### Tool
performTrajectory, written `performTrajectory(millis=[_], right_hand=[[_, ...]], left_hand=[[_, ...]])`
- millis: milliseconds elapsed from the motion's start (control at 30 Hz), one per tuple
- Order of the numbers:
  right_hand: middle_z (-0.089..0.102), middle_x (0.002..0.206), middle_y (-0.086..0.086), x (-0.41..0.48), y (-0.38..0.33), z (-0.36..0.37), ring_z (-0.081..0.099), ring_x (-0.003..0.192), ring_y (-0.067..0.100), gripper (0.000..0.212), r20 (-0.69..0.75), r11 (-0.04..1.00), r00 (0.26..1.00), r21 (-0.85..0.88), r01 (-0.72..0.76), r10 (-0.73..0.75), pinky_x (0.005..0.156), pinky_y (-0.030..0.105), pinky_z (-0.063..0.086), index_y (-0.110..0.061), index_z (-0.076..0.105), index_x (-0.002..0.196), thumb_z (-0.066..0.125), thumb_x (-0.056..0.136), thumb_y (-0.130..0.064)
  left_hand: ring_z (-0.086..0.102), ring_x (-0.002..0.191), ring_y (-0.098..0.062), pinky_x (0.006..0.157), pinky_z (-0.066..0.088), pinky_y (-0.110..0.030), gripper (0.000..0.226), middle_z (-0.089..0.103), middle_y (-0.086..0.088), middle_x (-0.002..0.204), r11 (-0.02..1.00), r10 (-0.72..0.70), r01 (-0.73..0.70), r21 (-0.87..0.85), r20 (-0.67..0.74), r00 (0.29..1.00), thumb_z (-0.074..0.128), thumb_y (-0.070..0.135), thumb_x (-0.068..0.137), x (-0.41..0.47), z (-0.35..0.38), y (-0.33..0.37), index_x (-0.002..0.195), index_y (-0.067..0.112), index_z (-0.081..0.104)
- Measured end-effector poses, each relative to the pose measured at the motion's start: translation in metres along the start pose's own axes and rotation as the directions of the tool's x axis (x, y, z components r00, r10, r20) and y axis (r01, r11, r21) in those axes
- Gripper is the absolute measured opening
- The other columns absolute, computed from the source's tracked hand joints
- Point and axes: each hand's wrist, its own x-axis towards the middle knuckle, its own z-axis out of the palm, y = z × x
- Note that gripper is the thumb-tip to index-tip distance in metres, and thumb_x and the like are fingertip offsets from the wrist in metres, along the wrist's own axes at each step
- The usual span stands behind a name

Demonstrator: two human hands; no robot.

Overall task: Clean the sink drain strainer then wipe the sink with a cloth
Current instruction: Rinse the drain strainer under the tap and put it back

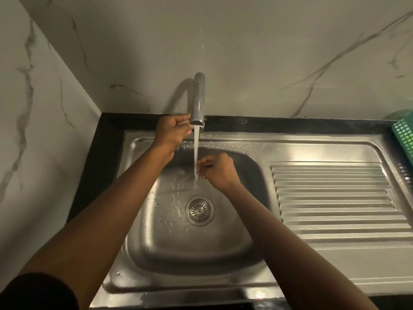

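A round metal drain strainer sits in the drain at the bottom of the steel sink. Water runs from the tap spout in a thin stream down into the basin. My left hand is closed around the tap handle just left of the spout's mouth. My right hand is held in the stream above the basin, fingers curled together; a small dark bit shows at the fingertips, but I cannot tell what it is. No cloth is in view.
A ribbed steel drainboard lies to the right of the basin. A green plastic basket stands at the far right edge. Marble-patterned walls close off the back and left. A black counter rim frames the sink.
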Motion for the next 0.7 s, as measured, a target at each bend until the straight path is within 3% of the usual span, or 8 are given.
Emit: performTrajectory(millis=[100, 167, 267, 333, 400, 467, 633, 700], right_hand=[[0.077, 0.077, -0.010, 0.000, -0.003, 0.000, 0.075, 0.077, 0.004, 0.018, 0.012, 1.000, 1.000, 0.014, 0.015, -0.016, 0.088, 0.033, 0.063, -0.018, 0.084, 0.089, 0.074, 0.086, -0.003], [0.080, 0.085, -0.004, -0.001, -0.004, -0.001, 0.077, 0.083, 0.009, 0.016, 0.005, 0.999, 1.000, 0.035, 0.010, -0.010, 0.090, 0.036, 0.063, -0.017, 0.084, 0.091, 0.075, 0.087, -0.004], [0.081, 0.084, 0.003, -0.005, -0.005, -0.005, 0.078, 0.081, 0.017, 0.014, 0.006, 0.994, 1.000, 0.111, -0.027, 0.026, 0.089, 0.043, 0.064, -0.016, 0.081, 0.090, 0.076, 0.088, -0.003], [0.079, 0.080, 0.002, -0.009, -0.006, -0.009, 0.077, 0.076, 0.019, 0.015, 0.000, 0.989, 0.999, 0.148, -0.032, 0.032, 0.086, 0.044, 0.065, -0.017, 0.080, 0.088, 0.075, 0.089, -0.002], [0.079, 0.079, 0.004, -0.013, -0.008, -0.015, 0.077, 0.074, 0.020, 0.010, -0.015, 0.981, 0.999, 0.191, -0.029, 0.032, 0.084, 0.043, 0.065, -0.012, 0.080, 0.091, 0.075, 0.091, -0.003], [0.080, 0.080, 0.003, -0.019, -0.010, -0.024, 0.076, 0.073, 0.017, 0.008, -0.023, 0.978, 1.000, 0.208, -0.012, 0.017, 0.082, 0.039, 0.065, -0.009, 0.081, 0.095, 0.075, 0.091, -0.005], [0.081, 0.096, 0.006, -0.048, -0.004, -0.049, 0.078, 0.088, 0.018, 0.016, 0.056, 0.903, 0.998, 0.430, -0.011, -0.014, 0.072, 0.026, 0.060, -0.015, 0.081, 0.101, 0.074, 0.092, -0.004], [0.081, 0.103, 0.008, -0.065, 0.008, -0.052, 0.078, 0.095, 0.020, 0.020, 0.080, 0.882, 0.997, 0.471, -0.025, -0.014, 0.075, 0.027, 0.060, -0.014, 0.080, 0.106, 0.074, 0.092, -0.002]], left_hand=[[0.069, 0.085, -0.011, 0.080, 0.056, -0.030, 0.032, 0.076, 0.004, 0.090, 0.996, 0.058, -0.062, 0.071, 0.060, 0.997, 0.069, -0.005, 0.090, -0.004, 0.005, 0.005, 0.081, 0.024, 0.079], [0.065, 0.095, -0.015, 0.089, 0.051, -0.035, 0.031, 0.071, 0.001, 0.099, 0.995, 0.052, -0.061, 0.083, 0.097, 0.994, 0.065, -0.007, 0.090, -0.005, 0.004, 0.007, 0.087, 0.022, 0.074], [0.073, 0.096, 0.006, 0.097, 0.055, -0.028, 0.045, 0.079, 0.022, 0.094, 0.999, 0.028, -0.036, 0.039, 0.187, 0.982, 0.058, -0.015, 0.094, -0.010, -0.004, 0.004, 0.092, 0.028, 0.072], [0.074, 0.101, 0.003, 0.094, 0.058, -0.026, 0.041, 0.080, 0.016, 0.107, 1.000, 0.014, -0.018, 0.019, 0.195, 0.981, 0.059, -0.011, 0.098, -0.019, -0.007, -0.002, 0.113, 0.023, 0.074], [0.074, 0.109, -0.012, 0.097, 0.059, -0.029, 0.033, 0.078, 0.000, 0.119, 1.000, -0.005, 0.001, 0.024, 0.146, 0.989, 0.060, -0.003, 0.101, -0.030, -0.009, -0.011, 0.128, 0.013, 0.071], [0.075, 0.109, -0.021, 0.098, 0.059, -0.034, 0.025, 0.078, -0.002, 0.112, 0.999, -0.031, 0.028, 0.028, 0.095, 0.995, 0.063, 0.001, 0.101, -0.049, -0.012, -0.021, 0.116, 0.018, 0.074], [0.076, 0.083, -0.021, 0.076, 0.063, -0.032, 0.015, 0.081, -0.003, 0.093, 0.995, -0.014, 0.001, 0.100, 0.133, 0.991, 0.065, 0.007, 0.102, -0.101, -0.012, -0.041, 0.104, 0.017, 0.076], [0.075, 0.088, -0.018, 0.082, 0.059, -0.032, 0.016, 0.081, -0.002, 0.098, 0.982, -0.008, -0.027, 0.185, 0.184, 0.983, 0.064, 0.010, 0.103, -0.115, -0.005, -0.046, 0.108, 0.016, 0.078]])
